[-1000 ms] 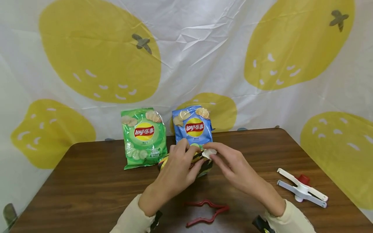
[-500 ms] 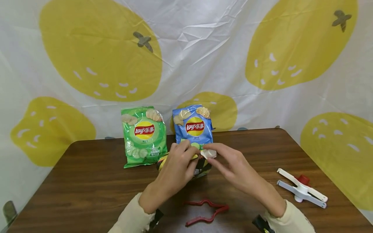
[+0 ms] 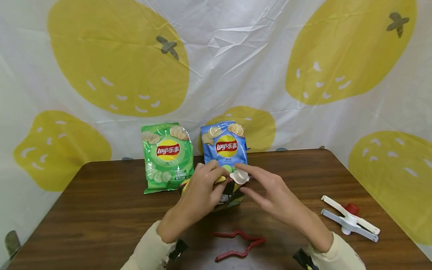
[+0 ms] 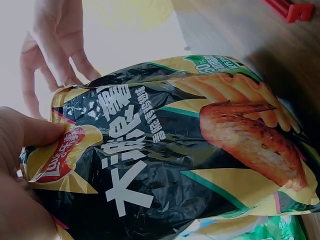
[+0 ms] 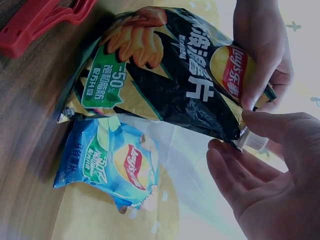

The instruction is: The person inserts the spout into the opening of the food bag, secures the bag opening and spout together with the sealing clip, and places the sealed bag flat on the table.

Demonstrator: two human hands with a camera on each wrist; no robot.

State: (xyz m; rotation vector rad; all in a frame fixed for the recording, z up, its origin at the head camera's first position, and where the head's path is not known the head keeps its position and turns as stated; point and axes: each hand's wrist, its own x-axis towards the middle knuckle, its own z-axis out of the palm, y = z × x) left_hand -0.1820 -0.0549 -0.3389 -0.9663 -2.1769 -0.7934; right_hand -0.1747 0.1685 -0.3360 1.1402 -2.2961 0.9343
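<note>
A black-and-yellow bag of chips [image 4: 165, 150] stands on its bottom in the middle of the table, top end up. My left hand [image 3: 204, 183] grips its top edge, thumb on the front near the Lay's logo in the left wrist view. At the top right corner sits a small rounded white plastic piece [image 3: 240, 177], like a spout or cap. My right hand [image 3: 270, 187] is around that piece, index finger above it and thumb below, the two spread apart. In the right wrist view the thumb tip is right at the bag corner and the other fingers extend loosely.
Behind stand a green chip bag [image 3: 168, 157] and a blue chip bag [image 3: 224, 144]. An opened red clip [image 3: 241, 247] lies at the near side of the wooden table [image 3: 101, 217]. A white clip with a red knob [image 3: 351, 218] lies at the right. A lemon-print cloth hangs behind.
My right index finger and thumb have parted from around the white piece, which now shows more fully and faces up. My left hand and the held bag have shifted slightly left.
</note>
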